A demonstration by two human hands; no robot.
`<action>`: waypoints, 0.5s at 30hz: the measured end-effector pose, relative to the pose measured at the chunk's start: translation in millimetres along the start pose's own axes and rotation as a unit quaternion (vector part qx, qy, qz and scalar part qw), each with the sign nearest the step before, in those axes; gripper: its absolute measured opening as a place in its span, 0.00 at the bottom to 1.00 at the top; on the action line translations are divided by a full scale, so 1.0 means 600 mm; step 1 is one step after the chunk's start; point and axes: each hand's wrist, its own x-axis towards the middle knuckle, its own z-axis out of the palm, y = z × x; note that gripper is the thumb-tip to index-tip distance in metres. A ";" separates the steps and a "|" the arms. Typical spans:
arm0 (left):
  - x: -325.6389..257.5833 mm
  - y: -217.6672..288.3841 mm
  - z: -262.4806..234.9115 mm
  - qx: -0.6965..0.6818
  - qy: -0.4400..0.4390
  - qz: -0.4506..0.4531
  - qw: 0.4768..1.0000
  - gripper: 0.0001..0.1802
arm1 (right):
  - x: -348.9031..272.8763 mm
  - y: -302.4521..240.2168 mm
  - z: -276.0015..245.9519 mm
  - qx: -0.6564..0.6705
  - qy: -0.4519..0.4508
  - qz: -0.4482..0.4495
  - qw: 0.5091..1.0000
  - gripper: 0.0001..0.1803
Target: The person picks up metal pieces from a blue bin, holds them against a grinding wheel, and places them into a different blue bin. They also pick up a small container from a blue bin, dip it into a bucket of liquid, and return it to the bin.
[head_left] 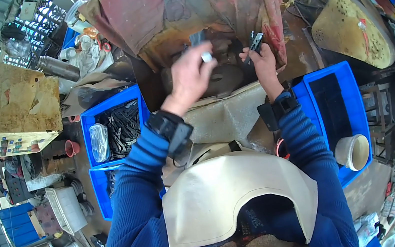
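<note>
head view: left hand [192, 76] pinches a small white piece [207, 57], right hand [262, 61] grips dark pliers [256, 43], blue bins [116, 125] flanking.

A small white cylindrical piece [207, 57] sits pinched at the fingertips just above the frame's centre, with a dark grey flat part [197, 38] rising behind it. To the right, a small black metal tool [257, 42] stands tilted, its tip pointing up.

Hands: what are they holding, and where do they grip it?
The left hand pinches a small white piece at its fingertips. The right hand grips a dark metal tool by its lower end.
</note>
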 end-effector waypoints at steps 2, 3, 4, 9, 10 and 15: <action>0.059 -0.030 0.004 -0.022 0.036 -0.067 0.997 0.18 | 0.002 0.001 0.002 0.001 -0.017 0.010 1.000 0.09; 0.088 -0.045 0.004 -0.034 0.018 -0.123 0.992 0.19 | 0.001 -0.001 -0.001 0.000 -0.011 0.009 1.000 0.09; 0.115 -0.063 0.004 -0.023 0.019 -0.134 0.991 0.19 | 0.001 -0.004 -0.001 0.002 -0.010 0.016 1.000 0.09; 0.214 -0.160 0.050 0.132 0.027 -0.027 0.990 0.22 | -0.002 -0.003 -0.024 -0.016 0.012 0.023 1.000 0.09; 0.222 -0.170 0.063 0.134 0.019 -0.027 0.990 0.22 | -0.003 0.001 -0.034 -0.031 0.020 0.018 0.999 0.10; 0.250 -0.180 0.054 0.075 -0.046 -0.146 0.985 0.26 | 0.032 0.023 -0.031 -0.045 0.018 -0.008 0.999 0.09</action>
